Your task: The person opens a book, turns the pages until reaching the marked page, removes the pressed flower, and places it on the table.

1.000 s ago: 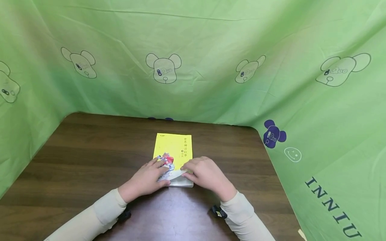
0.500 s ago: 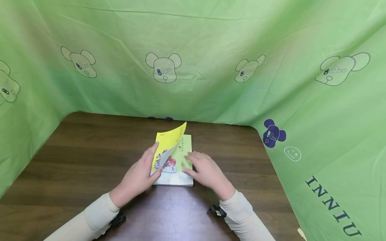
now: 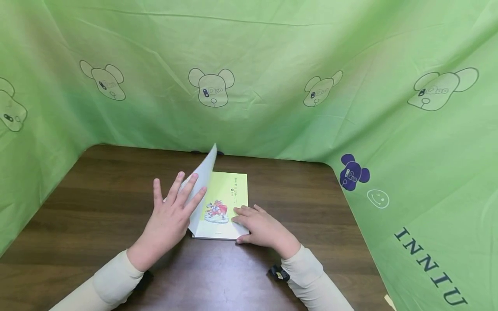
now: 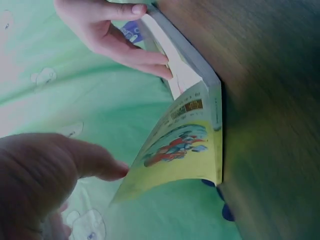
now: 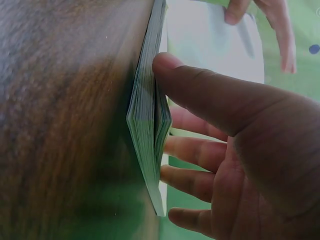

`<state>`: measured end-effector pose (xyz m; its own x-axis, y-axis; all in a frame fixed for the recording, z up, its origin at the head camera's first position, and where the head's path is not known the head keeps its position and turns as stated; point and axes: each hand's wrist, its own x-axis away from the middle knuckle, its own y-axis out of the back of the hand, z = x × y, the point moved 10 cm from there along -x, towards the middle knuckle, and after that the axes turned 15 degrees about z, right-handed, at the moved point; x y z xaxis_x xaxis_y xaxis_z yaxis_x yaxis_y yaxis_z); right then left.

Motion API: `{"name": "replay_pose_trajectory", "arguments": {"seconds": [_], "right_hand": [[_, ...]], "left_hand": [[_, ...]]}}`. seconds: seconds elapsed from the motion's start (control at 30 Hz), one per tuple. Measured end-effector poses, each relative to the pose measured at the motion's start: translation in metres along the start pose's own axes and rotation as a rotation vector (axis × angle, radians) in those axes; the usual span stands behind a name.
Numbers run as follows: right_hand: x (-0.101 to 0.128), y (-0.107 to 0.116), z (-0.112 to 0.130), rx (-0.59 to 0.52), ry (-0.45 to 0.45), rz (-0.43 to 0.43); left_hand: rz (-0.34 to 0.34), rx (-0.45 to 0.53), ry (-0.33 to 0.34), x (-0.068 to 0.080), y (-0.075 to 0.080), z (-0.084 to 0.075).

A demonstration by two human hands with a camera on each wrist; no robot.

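A paperback book (image 3: 229,190) lies on the table with its front cover (image 3: 206,168) swung up to the left. Its pale yellow title page, printed with a coloured figure, faces up. Spread out beside the raised cover, my left hand (image 3: 169,220) has straight fingers that overlap its white inner side in the head view. In the left wrist view the thumb (image 4: 102,162) meets the edge of the yellow outer side. My right hand (image 3: 266,226) rests on the book's lower right corner; in the right wrist view its thumb (image 5: 185,75) lies against the page block, fingers relaxed.
A dark wood-grain table (image 3: 97,194) carries the book. Green cloth (image 3: 264,125) printed with bear heads hangs behind and on both sides of it. A black strap (image 3: 279,273) shows at the right wrist.
The yellow cover has lifted from the book and swung left, baring the title page. My left hand has shifted left and spread its fingers. My right hand has left the cover's lower edge for the corner.
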<state>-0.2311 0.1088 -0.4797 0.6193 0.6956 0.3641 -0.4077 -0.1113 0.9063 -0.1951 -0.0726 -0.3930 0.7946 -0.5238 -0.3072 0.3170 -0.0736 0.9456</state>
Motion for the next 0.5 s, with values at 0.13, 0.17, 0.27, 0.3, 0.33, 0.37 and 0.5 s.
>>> {"name": "replay_pose_trajectory", "arguments": {"seconds": [0.13, 0.17, 0.27, 0.3, 0.33, 0.37, 0.5], "right_hand": [[0.000, 0.000, 0.000, 0.000, 0.005, -0.003], [0.000, 0.000, 0.000, 0.005, 0.005, -0.002], [0.000, 0.000, -0.001, 0.007, 0.008, -0.004], [0.000, 0.000, -0.001, 0.005, 0.009, -0.003], [0.000, 0.000, 0.000, 0.005, 0.010, -0.002], [0.001, 0.000, 0.000, 0.003, 0.011, -0.001], [0.002, 0.001, 0.001, -0.012, 0.019, 0.003]], "left_hand": [[0.088, 0.001, -0.044, 0.003, -0.011, 0.002], [0.116, 0.011, -0.052, 0.004, -0.016, 0.004], [0.203, 0.058, -0.060, 0.006, -0.030, 0.008], [0.233, 0.075, -0.058, 0.007, -0.034, 0.010], [0.262, 0.095, -0.056, 0.008, -0.039, 0.012], [0.287, 0.114, -0.053, 0.009, -0.044, 0.013], [0.358, 0.190, -0.031, 0.012, -0.058, 0.017]]}}
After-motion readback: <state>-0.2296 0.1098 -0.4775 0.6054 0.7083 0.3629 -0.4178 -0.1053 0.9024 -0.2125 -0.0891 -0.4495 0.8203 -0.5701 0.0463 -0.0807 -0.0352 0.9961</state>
